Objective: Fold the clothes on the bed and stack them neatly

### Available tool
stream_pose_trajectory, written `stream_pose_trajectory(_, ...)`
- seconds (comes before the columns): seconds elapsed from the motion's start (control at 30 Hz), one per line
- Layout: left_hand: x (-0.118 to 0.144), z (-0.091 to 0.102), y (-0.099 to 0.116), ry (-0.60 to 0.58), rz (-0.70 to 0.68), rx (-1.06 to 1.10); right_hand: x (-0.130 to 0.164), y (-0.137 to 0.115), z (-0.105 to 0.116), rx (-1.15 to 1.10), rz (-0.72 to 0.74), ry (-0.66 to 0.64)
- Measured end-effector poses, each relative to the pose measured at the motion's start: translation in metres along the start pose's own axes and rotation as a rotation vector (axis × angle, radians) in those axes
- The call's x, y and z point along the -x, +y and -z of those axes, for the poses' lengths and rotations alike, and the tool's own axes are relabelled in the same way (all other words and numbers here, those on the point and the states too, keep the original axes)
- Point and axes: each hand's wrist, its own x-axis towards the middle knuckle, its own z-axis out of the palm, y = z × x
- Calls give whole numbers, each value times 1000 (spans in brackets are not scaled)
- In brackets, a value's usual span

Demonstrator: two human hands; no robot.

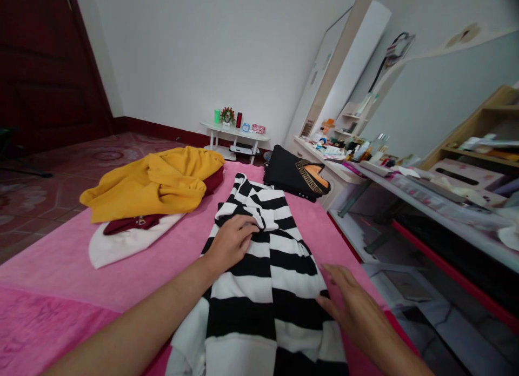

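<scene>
A black-and-white striped sweater lies lengthwise on the pink bed cover, its near end running out of view. Partway up it, my left hand rests on the cloth, fingers curled over a bunched, folded part of the garment; its thumb is hidden. At the sweater's right edge is my right hand, thumb and fingers apart, with the thumb tip at the fabric. Left of the sweater, a loose yellow sweatshirt is heaped over a dark red garment and a white garment.
Folded black clothing lies at the bed's far right corner. Beyond the pink bed cover, a small white table holds a green cup and ornaments. To the right, a cluttered dressing table and a glass-topped desk stand close by.
</scene>
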Motion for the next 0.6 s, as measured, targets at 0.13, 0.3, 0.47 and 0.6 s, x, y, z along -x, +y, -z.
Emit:
stream_pose_trajectory(0.13,-5,0,0,45,104,-262,36,18,-16,-189,-268,-109)
stream_pose_trajectory(0.3,-18,-3,-7,-63,330,-454,61,4,-28,-475,-304,-190)
stream_pose_trajectory(0.47,-42,-2,-17,-287,356,-564,60,3,-35,-383,-311,-137)
stream_pose_trajectory(0.6,-69,0,-23,-400,274,-580,54,13,-37,-468,-322,24)
